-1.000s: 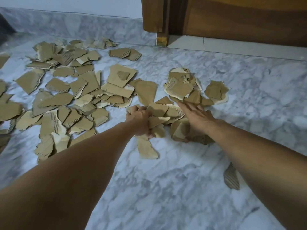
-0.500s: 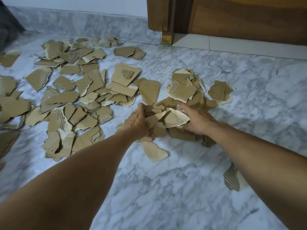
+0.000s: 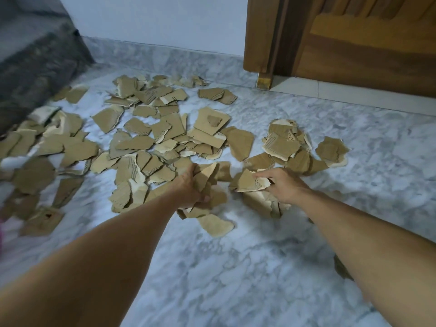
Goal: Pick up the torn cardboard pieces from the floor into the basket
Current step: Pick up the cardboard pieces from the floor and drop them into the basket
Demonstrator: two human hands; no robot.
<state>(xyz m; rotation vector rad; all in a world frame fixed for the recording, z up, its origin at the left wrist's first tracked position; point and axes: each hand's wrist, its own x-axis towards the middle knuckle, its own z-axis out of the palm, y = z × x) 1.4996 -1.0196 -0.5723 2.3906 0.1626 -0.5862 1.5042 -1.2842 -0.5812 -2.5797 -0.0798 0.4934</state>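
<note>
Torn brown cardboard pieces (image 3: 146,142) lie scattered over the marble floor (image 3: 236,274), thickest at the left and centre. My left hand (image 3: 188,187) grips a bunch of several pieces (image 3: 207,178), lifted slightly off the floor. My right hand (image 3: 280,185) grips another handful, with one pale-edged piece (image 3: 250,182) sticking out to the left. A single piece (image 3: 215,224) lies just below my left hand. A smaller pile (image 3: 290,142) sits beyond my right hand. No basket is in view.
A dark grey upholstered block (image 3: 35,57) stands at the far left. A wooden door and frame (image 3: 342,38) close the back right, above a pale threshold tile (image 3: 354,95). One stray cardboard piece (image 3: 342,270) lies under my right forearm. A pink sliver shows at the left edge.
Both hands have closed round handfuls of cardboard and raised them from the floor. The view has tilted up and turned left, bringing the grey block into sight.
</note>
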